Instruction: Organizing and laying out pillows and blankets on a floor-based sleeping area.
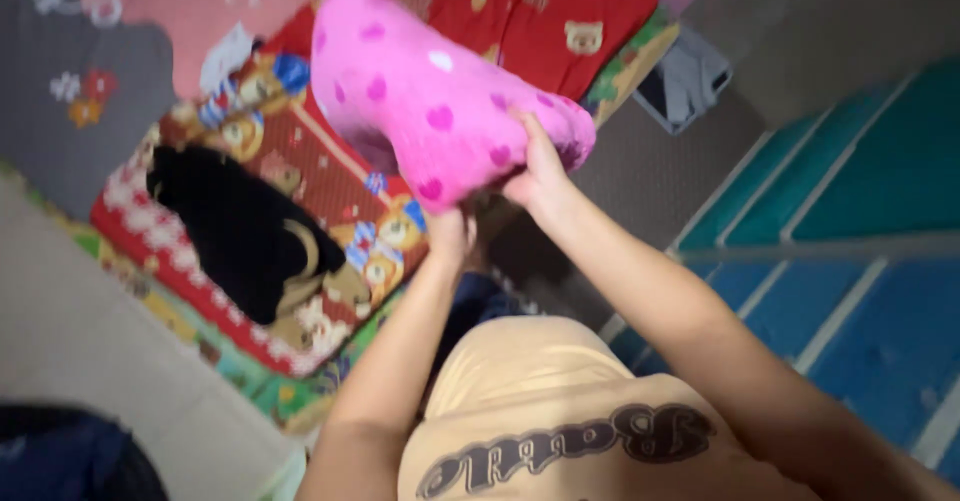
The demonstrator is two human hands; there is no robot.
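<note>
I hold a pink heart-shaped pillow (pixel 430 91) with darker pink hearts on it, up in front of me. My right hand (pixel 540 171) grips its right lower edge, thumb on top. My left hand (pixel 450 236) holds it from beneath at the bottom point, fingers hidden under the pillow. Below it lies a red mattress (pixel 330 171) with a bear pattern. The picture is blurred.
A black cloth (pixel 235 226) lies on the red mattress at left. A red bedcover (pixel 540 11) lies at the top, a grey cloth (pixel 690 76) on the floor at upper right. Blue and teal floor mats (pixel 850 261) fill the right side. A dark bundle (pixel 70 456) sits at bottom left.
</note>
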